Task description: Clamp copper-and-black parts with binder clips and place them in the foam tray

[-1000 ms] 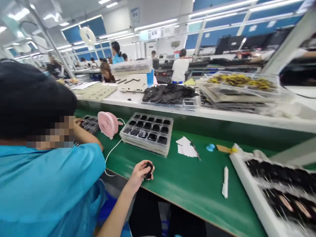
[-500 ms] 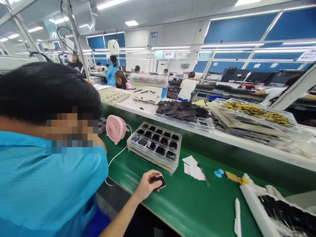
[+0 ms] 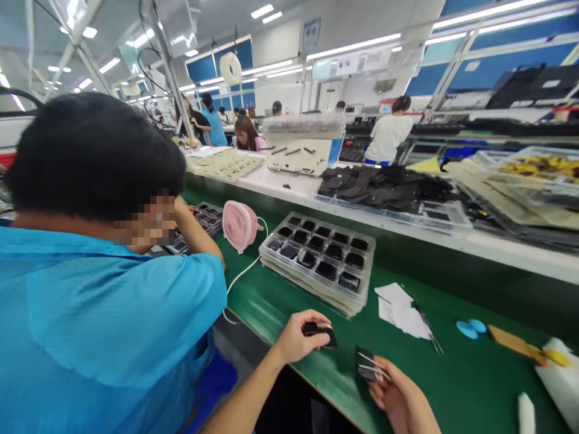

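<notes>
My left hand (image 3: 302,339) is closed around a small black block-like piece (image 3: 326,335) with rounded corners, held just above the green mat near its front edge. To its right, my right hand (image 3: 398,389) grips what looks like a black binder clip (image 3: 365,364) with silver wire handles. A small gap separates the clip from the piece. Behind my hands, a clear plastic tray (image 3: 266,258) carries rows of black square pieces in its compartments and sits on a stack of similar trays.
A co-worker in a blue shirt (image 3: 113,337) leans in on the left. Beyond the elbow stands a pink fan (image 3: 240,226) with a white cable. White paper (image 3: 400,310), tweezers (image 3: 427,324) and a wooden-handled tool (image 3: 511,342) lie rightward. A raised shelf (image 3: 398,228) holds black sheets.
My right hand has come into view with the binder clip. My left hand still holds the black piece. The head view has turned leftward, so the tray and mat sit farther right.
</notes>
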Available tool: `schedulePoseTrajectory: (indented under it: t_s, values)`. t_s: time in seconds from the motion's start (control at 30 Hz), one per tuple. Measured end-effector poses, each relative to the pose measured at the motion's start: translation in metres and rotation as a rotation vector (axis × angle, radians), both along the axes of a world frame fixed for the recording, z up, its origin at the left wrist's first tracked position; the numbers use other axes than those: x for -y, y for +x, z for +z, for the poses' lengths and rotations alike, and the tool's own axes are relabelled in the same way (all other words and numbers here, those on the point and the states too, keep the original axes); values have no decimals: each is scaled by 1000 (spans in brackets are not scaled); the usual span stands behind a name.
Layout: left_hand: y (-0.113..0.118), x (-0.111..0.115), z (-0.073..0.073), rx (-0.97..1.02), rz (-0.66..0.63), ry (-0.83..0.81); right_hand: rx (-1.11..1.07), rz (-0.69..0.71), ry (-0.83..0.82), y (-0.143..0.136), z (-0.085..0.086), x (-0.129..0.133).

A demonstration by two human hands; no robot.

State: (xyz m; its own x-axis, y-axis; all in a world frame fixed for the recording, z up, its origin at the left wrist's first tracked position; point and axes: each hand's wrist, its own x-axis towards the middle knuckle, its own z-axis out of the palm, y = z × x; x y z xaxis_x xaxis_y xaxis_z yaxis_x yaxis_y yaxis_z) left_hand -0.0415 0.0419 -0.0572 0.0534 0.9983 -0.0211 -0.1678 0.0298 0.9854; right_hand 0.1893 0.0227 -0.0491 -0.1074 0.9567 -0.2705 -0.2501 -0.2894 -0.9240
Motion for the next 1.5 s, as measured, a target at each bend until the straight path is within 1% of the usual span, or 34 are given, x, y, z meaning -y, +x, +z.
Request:
schedulePoseTrajectory:
  t_s: [0.07, 0.13, 0.2, 0.33, 0.4, 0.5, 0.57, 0.63, 0.77, 0.83, 0.9, 1.07, 1.17, 1.27, 1.37, 1.5]
  values:
    - [-2, 2, 5, -22, 5, 10, 11, 65, 15, -16, 3, -6]
    - [-4, 1, 9, -44, -19, 16, 6, 135, 28, -24, 5, -12]
    - [-6, -3, 8, -43, -44, 6, -35, 165, 25, -24, 4, -16]
    - [-6, -9, 4, -16, -91, -11, -93, 217, -6, -13, 2, -19]
    - [-7, -8, 4, -12, -91, -1, -129, 208, -23, -10, 3, -19]
    - [-9, -7, 2, -3, -73, 13, -176, 134, -73, -11, 2, -20]
    - [-9, -8, 0, -6, -70, 19, -168, 94, -85, -13, 0, -22]
    - [-9, -9, -2, -15, -74, 22, -132, 58, -58, -16, -2, -24]
    - [-8, -8, -2, -21, -72, 12, -60, -62, 17, -18, -2, -30]
    - [-8, -8, -1, -30, -81, -1, -47, -78, 22, -19, -1, -33]
    - [-8, -8, 1, -40, -109, -5, -53, -70, 15, -21, 1, -36]
    - [-8, -9, 7, -89, -152, 74, -72, -35, 19, -37, 0, -46]
    - [-7, -8, 8, -83, -156, 52, -52, 9, 28, -47, 0, -50]
    - [-5, -7, 8, -95, -123, 31, -3, 36, 65, -51, 1, -49]
    - [-5, -7, 6, -100, -94, 10, 62, 86, 105, -49, 3, -45]
    - [-6, -6, 3, -96, -102, -4, 230, 145, 137, -45, 2, -41]
